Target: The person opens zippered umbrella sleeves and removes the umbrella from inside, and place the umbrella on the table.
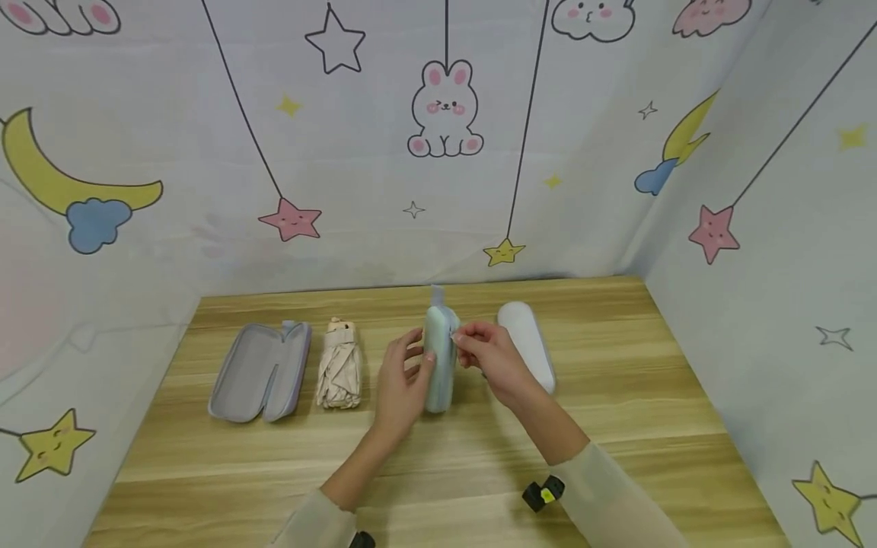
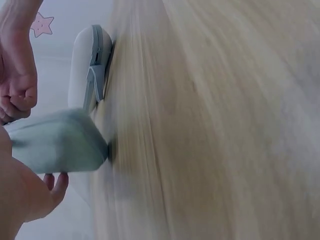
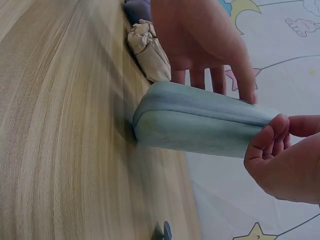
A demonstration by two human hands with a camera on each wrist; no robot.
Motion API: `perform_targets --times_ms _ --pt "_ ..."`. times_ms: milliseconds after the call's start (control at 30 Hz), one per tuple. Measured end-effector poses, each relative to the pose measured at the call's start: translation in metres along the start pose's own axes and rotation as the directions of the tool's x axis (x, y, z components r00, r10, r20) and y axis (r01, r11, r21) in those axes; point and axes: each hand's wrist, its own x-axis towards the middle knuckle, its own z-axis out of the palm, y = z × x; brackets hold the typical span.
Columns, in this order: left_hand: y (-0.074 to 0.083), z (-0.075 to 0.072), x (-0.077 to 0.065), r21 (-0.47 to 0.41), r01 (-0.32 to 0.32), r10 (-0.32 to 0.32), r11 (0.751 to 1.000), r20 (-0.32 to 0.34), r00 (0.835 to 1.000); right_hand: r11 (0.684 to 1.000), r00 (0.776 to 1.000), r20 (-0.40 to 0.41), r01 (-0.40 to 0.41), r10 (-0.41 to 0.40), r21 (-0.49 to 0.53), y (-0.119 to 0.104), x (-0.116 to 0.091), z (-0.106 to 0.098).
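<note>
A pale green zippered case [image 1: 438, 365] stands on its narrow side on the table, with a fabric loop [image 1: 437, 295] at its far end. My left hand [image 1: 404, 380] grips it from the left, thumb on the near face and fingers behind. At the seam near the far end, my right hand [image 1: 493, 358] pinches the zipper; the pull itself is mostly hidden by the fingertips. In the right wrist view, the zipper seam runs along the green case [image 3: 195, 125] and looks closed over the visible length. The left wrist view shows the end of the green case [image 2: 65, 145] close to the table.
Left on the wooden table [image 1: 411, 487] lies an open grey-lined case [image 1: 250, 373], beside a beige wrapped cloth bundle [image 1: 339, 369]. A white case [image 1: 526, 342] with a grey zipper edge lies right of the hands. Patterned cloth [image 1: 370, 152] hangs behind the table.
</note>
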Motion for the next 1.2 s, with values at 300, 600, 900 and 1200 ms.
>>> perform_targets --times_ms 300,600,900,1200 --pt "0.001 -0.014 0.011 -0.007 0.026 -0.025 1.0 0.11 0.994 0.999 0.998 0.057 0.03 -0.029 -0.023 0.0 0.005 0.005" --pt "0.004 -0.017 0.026 -0.013 0.031 -0.029 0.999 0.163 0.986 0.994 0.996 0.074 0.061 -0.055 -0.088 -0.001 0.013 0.007" --pt "-0.001 -0.015 0.027 0.028 0.001 -0.004 1.0 0.12 0.993 0.984 0.998 0.0 0.063 -0.063 -0.166 0.001 0.012 0.015" --pt "0.001 -0.014 0.023 0.047 -0.012 0.007 0.999 0.1 0.995 0.979 0.997 -0.03 0.06 -0.067 -0.194 0.007 0.007 0.017"
